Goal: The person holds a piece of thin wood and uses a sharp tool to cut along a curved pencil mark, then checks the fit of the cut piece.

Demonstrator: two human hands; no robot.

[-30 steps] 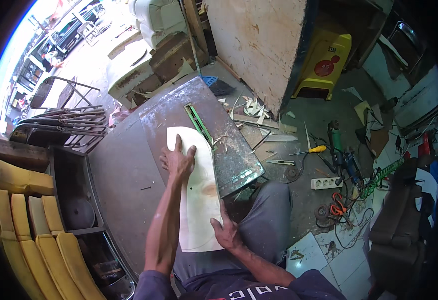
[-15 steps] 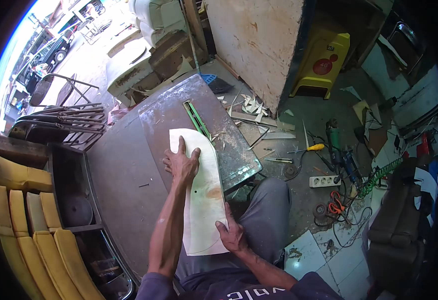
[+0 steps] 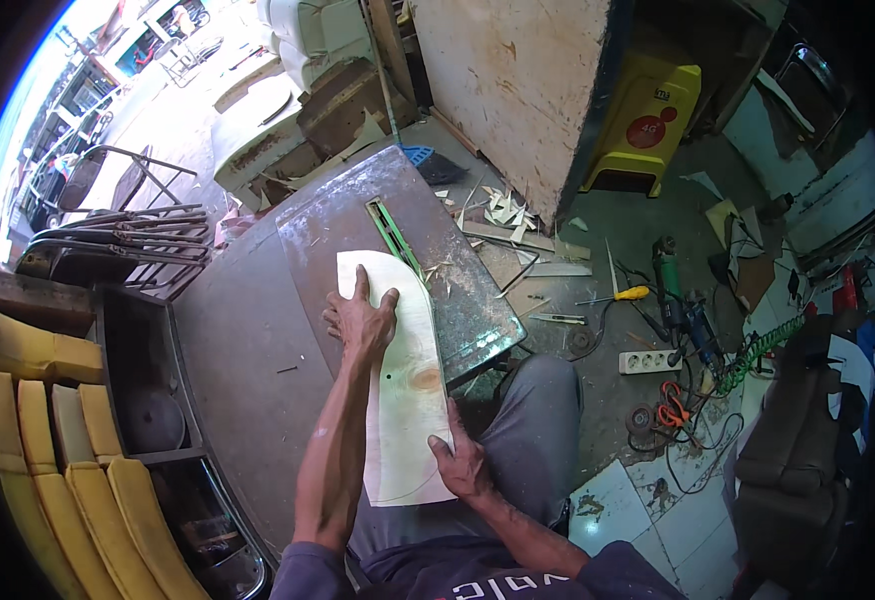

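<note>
A pale plywood panel (image 3: 408, 385) with one rounded far end lies lengthwise on a grey metal saw table (image 3: 318, 235). My left hand (image 3: 360, 320) presses flat on its far part, fingers spread. Gripping the near right edge of the panel is my right hand (image 3: 461, 462), fingers curled over it. A green slot insert (image 3: 395, 235) runs along the table just beyond the panel's rounded end. The panel's near end hangs over my grey-trousered lap.
Wood offcuts (image 3: 506, 210) litter the floor right of the table. A yellow-handled screwdriver (image 3: 626, 294), an angle grinder (image 3: 670, 275), a white power strip (image 3: 650, 361) and cables lie at the right. Yellow cushions (image 3: 48, 450) and folded chairs (image 3: 118, 240) stand left.
The panel has slid slightly toward me along the table, and both hands moved with it; my left hand stays flat on top, my right stays on the near edge.
</note>
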